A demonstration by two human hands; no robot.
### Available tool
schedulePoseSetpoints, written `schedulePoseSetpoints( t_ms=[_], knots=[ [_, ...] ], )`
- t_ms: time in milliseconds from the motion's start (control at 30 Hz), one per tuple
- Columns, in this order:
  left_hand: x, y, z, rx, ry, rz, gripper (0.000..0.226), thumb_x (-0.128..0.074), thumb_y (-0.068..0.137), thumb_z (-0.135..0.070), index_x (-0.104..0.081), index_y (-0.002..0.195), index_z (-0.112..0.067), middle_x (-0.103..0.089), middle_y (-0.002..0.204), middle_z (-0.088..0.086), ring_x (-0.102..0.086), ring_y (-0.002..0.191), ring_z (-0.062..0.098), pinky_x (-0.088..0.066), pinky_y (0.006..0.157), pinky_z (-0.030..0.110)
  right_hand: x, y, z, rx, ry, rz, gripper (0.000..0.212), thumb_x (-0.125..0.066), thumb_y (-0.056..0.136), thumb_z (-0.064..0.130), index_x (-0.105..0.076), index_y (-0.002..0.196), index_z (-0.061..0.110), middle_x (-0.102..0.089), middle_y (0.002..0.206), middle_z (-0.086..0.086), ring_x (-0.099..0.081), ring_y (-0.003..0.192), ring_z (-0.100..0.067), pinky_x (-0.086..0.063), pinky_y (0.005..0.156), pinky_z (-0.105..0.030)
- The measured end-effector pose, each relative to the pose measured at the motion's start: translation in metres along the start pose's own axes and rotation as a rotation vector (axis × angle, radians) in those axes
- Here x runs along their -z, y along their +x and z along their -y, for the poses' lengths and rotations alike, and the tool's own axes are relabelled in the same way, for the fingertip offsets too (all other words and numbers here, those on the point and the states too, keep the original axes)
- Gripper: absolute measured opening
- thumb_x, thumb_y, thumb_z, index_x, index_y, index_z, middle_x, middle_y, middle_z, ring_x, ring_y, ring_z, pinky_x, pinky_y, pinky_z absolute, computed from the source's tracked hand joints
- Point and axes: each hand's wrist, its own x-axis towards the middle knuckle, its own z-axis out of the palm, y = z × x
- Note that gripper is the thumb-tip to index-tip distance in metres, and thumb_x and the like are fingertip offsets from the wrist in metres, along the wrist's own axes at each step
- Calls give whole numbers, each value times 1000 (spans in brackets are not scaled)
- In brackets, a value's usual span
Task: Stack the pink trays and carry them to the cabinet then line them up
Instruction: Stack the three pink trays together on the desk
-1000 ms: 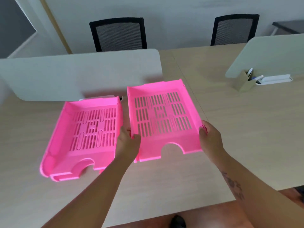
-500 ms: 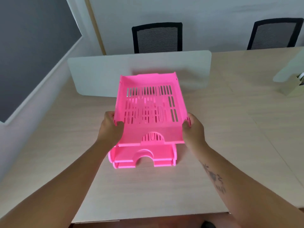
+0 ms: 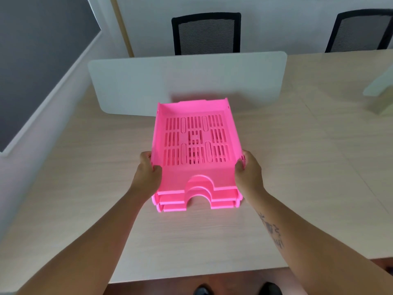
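The top pink tray (image 3: 194, 143), slotted on its floor, sits nested on the pink trays below it (image 3: 197, 204), whose front lips with arched cut-outs show beneath. The stack rests on the wooden table (image 3: 85, 177). My left hand (image 3: 147, 173) grips the top tray's left wall near the front corner. My right hand (image 3: 247, 172) grips its right wall at the matching spot. No cabinet is in view.
A white desk divider (image 3: 187, 81) stands just behind the stack. Two black mesh chairs (image 3: 206, 33) (image 3: 359, 30) sit beyond the table. A second divider and a box (image 3: 382, 99) lie at the right edge. A dark wall panel (image 3: 38, 60) runs along the left.
I carried the right-hand tray leftward over the other pink tray stack and lowered it. It now sits nested on the stack rather than held above it.
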Motion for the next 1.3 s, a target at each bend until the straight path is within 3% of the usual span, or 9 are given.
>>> schedulePoseSetpoints(
  t_ms=[100,233,367,500,667,833,1033,1167,1300],
  knots=[
    [1,-3,1,45,-92,-17,45,-37,90,7,-38,132,-7,-58,108,7,-59,81,9,-52,55,25,-2,-3,-4,-28,-9,40,20,-39,101,4,-55,112,10,-57,86,-1,-49,67,-13,-40,61,-27],
    [-4,-20,19,118,-223,13,51,-44,87,7,-43,135,-10,-64,110,5,-65,97,24,-55,62,28,0,-10,-16,-62,-16,88,35,-43,98,3,-54,130,10,-64,108,-10,-65,90,-27,-58,77,-42],
    [-12,-27,25,177,-340,-8,52,-41,87,8,-51,132,-16,-67,103,6,-64,87,17,-54,60,27,0,-19,-22,-196,46,185,36,-41,103,15,-50,138,19,-68,102,-15,-70,89,-40,-62,70,-50],
    [-14,-27,24,206,-410,-14,50,-41,87,6,-56,124,-25,-69,98,6,-66,92,25,-54,61,31,-3,-19,-21,-246,97,176,38,-39,105,20,-47,142,21,-67,106,-22,-68,91,-45,-60,73,-57],
    [-15,-33,42,164,-487,38,45,-52,95,-8,-51,139,-20,-71,114,7,-68,99,23,-61,77,41,-3,-26,-31,-284,230,231,47,-52,99,39,-45,144,28,-71,111,-4,-73,93,-26,-63,74,-49],
    [-34,-51,62,183,-649,75,47,-52,97,-35,-48,141,-19,-72,115,7,-74,85,4,-59,65,17,-10,-40,-47,-347,376,288,89,-66,68,76,-43,145,37,-68,129,7,-64,120,-18,-48,105,-51],
    [-49,-49,71,162,-740,63,75,-47,83,-59,-45,145,-17,-66,126,12,-72,96,5,-57,70,14,-22,-43,-54,-358,471,249,90,-63,69,79,-46,145,32,-67,130,4,-62,123,-19,-43,109,-54],
    [-57,-43,80,165,-778,13,69,-47,92,-60,-41,148,-20,-66,128,11,-69,107,13,-57,77,17,-24,-44,-53,-344,492,199,93,-65,67,76,-47,144,27,-67,129,1,-62,122,-17,-43,111,-49],
    [-54,-36,78,192,-791,34,61,-47,91,-52,-48,142,-19,-69,124,12,-70,105,20,-57,79,29,-26,-38,-53,-351,506,216,98,-66,60,81,-47,142,32,-67,130,1,-61,123,-21,-42,110,-55]
  ],
)
